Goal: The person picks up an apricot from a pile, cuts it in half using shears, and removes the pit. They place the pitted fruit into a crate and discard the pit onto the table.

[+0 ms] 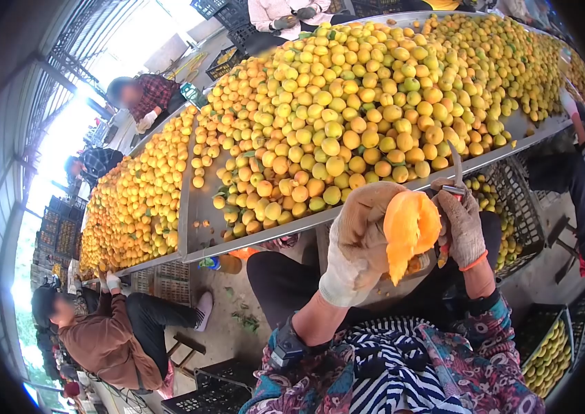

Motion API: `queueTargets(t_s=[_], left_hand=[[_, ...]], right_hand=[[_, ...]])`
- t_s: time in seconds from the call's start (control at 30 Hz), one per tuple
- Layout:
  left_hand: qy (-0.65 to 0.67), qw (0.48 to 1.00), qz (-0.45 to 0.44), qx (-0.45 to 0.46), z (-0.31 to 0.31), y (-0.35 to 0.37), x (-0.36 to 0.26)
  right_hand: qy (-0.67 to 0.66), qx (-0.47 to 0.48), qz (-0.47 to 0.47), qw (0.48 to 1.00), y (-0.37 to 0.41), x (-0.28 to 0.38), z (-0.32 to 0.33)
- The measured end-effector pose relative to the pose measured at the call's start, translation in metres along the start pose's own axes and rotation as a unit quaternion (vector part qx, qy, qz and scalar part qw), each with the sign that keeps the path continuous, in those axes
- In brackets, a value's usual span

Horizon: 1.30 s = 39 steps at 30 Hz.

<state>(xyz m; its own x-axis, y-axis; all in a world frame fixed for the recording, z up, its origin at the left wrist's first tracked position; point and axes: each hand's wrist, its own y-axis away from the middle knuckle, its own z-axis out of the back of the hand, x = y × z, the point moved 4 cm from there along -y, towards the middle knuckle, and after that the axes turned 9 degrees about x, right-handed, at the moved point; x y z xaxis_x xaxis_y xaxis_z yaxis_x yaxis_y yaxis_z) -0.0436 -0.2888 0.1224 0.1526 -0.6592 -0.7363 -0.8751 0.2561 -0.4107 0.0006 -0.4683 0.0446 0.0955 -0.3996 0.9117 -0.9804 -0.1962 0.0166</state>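
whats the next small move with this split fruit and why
Probably bring the blade in the right hand down to the split fruit in the left hand: its orange flesh lies open, and the blade points up, clear of it.

I can't see the tool's handle, buried in my right grip (463, 228) with only the blade (456, 165) showing, my left grip (360, 238) covers the split fruit's (409, 231) back, the counter (199, 214) runs off the top edge, and the lens rim clips the bottom-right crate (547, 348).
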Motion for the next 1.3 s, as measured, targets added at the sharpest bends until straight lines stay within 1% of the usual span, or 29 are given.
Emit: queueTargets(t_s=[0.03,0.1,0.13,0.23,0.3,0.33,0.4,0.43,0.47,0.5,0.53,0.6,0.63,0.73,0.77,0.87,0.93,1.0,1.03,1.1,1.2,1.3], left_hand=[[0.021,1.000,0.008,0.014,0.002,0.000,0.001],[-0.042,0.998,0.029,-0.022,-0.001,-0.001,-0.003],[-0.073,0.996,0.040,-0.038,-0.005,-0.002,-0.006],[-0.080,0.995,0.049,-0.012,-0.017,-0.005,-0.016],[-0.142,0.987,0.043,0.063,-0.029,-0.010,-0.028],[-0.171,0.979,0.039,0.100,-0.036,-0.012,-0.036],[-0.215,0.964,0.052,0.150,-0.073,-0.011,-0.064],[-0.231,0.946,0.043,0.225,-0.087,-0.011,-0.073],[-0.235,0.930,0.033,0.280,-0.098,-0.009,-0.079],[-0.235,0.913,0.023,0.333,-0.109,-0.007,-0.085],[-0.220,0.904,0.017,0.367,-0.117,-0.006,-0.087],[-0.242,0.866,-0.221,0.377,-0.124,-0.015,-0.075],[-0.243,0.880,-0.197,0.358,-0.128,-0.007,-0.077],[-0.236,0.860,-0.188,0.411,-0.129,-0.010,-0.078],[-0.212,0.870,-0.176,0.409,-0.131,-0.008,-0.075],[-0.167,0.889,-0.018,0.427,-0.143,-0.016,-0.085],[-0.120,0.905,-0.041,0.406,-0.142,-0.015,-0.073],[-0.104,0.907,-0.093,0.397,-0.141,-0.017,-0.065],[-0.109,0.901,-0.129,0.400,-0.139,-0.019,-0.062],[-0.121,0.879,-0.205,0.412,-0.136,-0.023,-0.054],[-0.101,0.825,-0.265,0.489,-0.133,-0.037,-0.052],[-0.022,0.842,-0.228,0.488,-0.131,-0.039,-0.042]], right_hand=[[0.003,-0.008,-0.004,1.000,0.001,0.000,0.000],[0.011,-0.024,-0.010,1.000,0.002,0.000,0.001],[0.008,-0.014,-0.010,1.000,0.004,0.000,0.001],[0.001,0.004,0.010,1.000,0.004,-0.004,0.004],[-0.023,-0.011,0.003,1.000,0.006,-0.003,0.003],[-0.011,-0.006,-0.003,1.000,0.008,0.003,0.000],[-0.007,0.000,-0.017,1.000,0.012,0.011,-0.005],[-0.009,0.009,-0.007,1.000,0.010,0.006,-0.001],[-0.011,0.020,0.003,1.000,0.008,0.001,0.002],[-0.013,0.024,0.001,1.000,0.010,0.006,-0.002],[-0.014,0.026,-0.004,1.000,0.013,0.010,-0.006],[-0.020,0.042,0.010,0.999,0.012,0.010,-0.005],[-0.022,0.039,0.005,0.999,0.013,0.011,-0.005],[-0.017,0.032,-0.008,0.999,0.016,0.010,-0.005],[-0.011,0.032,-0.007,0.999,0.015,0.012,-0.005],[0.000,0.029,-0.011,1.000,0.014,0.014,-0.004],[0.000,0.029,-0.002,1.000,0.009,0.015,0.000],[-0.023,0.028,-0.001,0.999,0.009,0.011,0.002],[-0.011,0.015,-0.017,1.000,0.011,0.016,-0.001],[-0.011,0.022,-0.011,1.000,0.005,0.007,0.008],[-0.011,0.023,-0.030,0.999,-0.001,-0.001,0.015],[-0.021,0.034,-0.073,0.997,-0.006,-0.029,0.020]])
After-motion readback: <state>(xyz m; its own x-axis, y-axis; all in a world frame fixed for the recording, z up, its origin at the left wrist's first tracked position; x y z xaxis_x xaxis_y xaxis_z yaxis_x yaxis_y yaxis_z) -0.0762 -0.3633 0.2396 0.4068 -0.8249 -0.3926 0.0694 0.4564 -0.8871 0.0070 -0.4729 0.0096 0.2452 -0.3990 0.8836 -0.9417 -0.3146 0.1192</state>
